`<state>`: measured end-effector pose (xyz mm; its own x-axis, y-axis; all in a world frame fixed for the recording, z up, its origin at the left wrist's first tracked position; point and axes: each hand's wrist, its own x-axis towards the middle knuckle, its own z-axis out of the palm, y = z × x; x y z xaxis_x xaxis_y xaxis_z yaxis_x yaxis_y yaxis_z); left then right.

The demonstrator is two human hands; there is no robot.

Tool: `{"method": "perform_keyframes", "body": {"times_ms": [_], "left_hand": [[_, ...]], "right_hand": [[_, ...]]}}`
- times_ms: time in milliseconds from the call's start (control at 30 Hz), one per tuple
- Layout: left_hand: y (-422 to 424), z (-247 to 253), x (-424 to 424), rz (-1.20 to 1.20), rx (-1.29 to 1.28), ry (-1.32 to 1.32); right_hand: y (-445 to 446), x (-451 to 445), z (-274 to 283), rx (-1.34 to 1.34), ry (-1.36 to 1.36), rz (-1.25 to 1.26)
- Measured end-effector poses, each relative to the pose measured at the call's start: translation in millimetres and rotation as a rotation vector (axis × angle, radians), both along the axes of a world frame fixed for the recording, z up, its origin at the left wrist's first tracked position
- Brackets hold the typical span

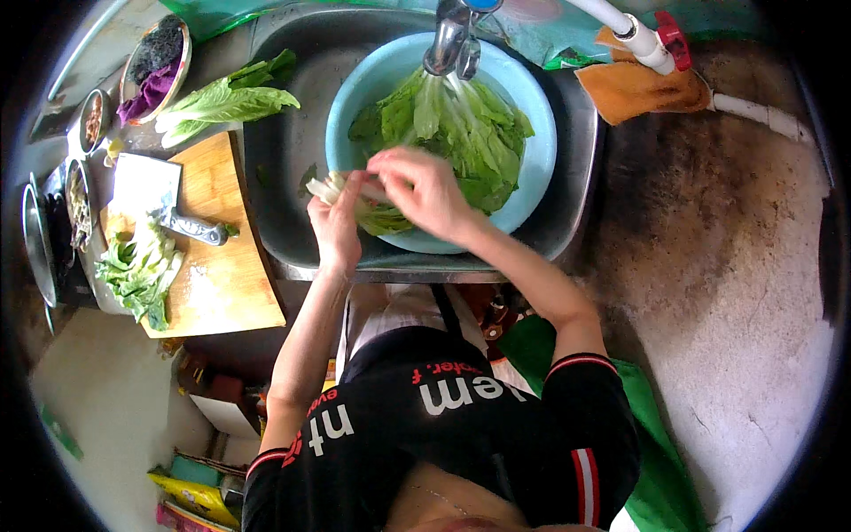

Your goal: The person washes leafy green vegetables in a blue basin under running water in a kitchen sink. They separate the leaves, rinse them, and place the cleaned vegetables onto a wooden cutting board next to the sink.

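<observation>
My left hand (pixel 338 223) grips the pale stem ends of some leafy greens (pixel 324 189) over the left rim of a light blue plastic basin (pixel 540 199). Just right of it, my right hand (pixel 425 189) is raised above the basin with its fingers bent close to the stems; whether it pinches anything cannot be told. More green lettuce-like leaves (pixel 488 146) lie in the basin, their white stems towards the metal faucet (pixel 447 46). The lower leaves of the held bunch are partly hidden behind my hands.
The basin stands in a stainless steel sink (pixel 292 133). To the left, a wooden cutting board (pixel 219 286) bears a cleaver (pixel 193 226) and cut greens (pixel 143 272). A whole leafy head (pixel 226 106) overhangs the sink's edge. Bowls line the far left; a white pipe (pixel 764 113) runs at right.
</observation>
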<state>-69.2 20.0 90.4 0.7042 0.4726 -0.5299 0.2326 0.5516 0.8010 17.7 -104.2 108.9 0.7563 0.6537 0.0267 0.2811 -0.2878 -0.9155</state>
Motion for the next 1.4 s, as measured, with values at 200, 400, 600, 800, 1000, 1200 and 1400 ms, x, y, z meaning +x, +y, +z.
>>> {"method": "perform_keyframes", "body": {"times_ms": [200,400,600,800,1000,1200,1400], "left_hand": [[-6.1,30.8,4.4,-0.237,-0.144,-0.035],[-1.3,9.7,3.6,-0.168,-0.242,-0.022],[-14.4,14.0,49.2,-0.058,-0.135,-0.1],[-24.6,2.6,62.2,-0.008,-0.236,-0.061],[-12.7,-32.1,73.1,-0.122,-0.264,0.019],[-14.9,-127.3,90.8,-0.215,-0.287,0.457],[-5.8,-77.5,61.6,-0.192,-0.255,0.271]], "right_hand": [[4.4,26.6,-97.2,-0.533,-0.464,0.789],[-10.4,85.2,-60.5,-0.179,-0.007,0.132],[-15.8,49.8,-13.9,0.123,0.462,-0.062],[-16.7,28.8,-4.6,-0.095,-0.239,-0.117],[-14.5,78.8,-44.5,-0.301,-0.228,-0.374],[23.4,94.3,-129.9,-0.58,-0.138,-0.51],[-19.1,97.9,-104.5,0.296,0.38,-0.272]]}}
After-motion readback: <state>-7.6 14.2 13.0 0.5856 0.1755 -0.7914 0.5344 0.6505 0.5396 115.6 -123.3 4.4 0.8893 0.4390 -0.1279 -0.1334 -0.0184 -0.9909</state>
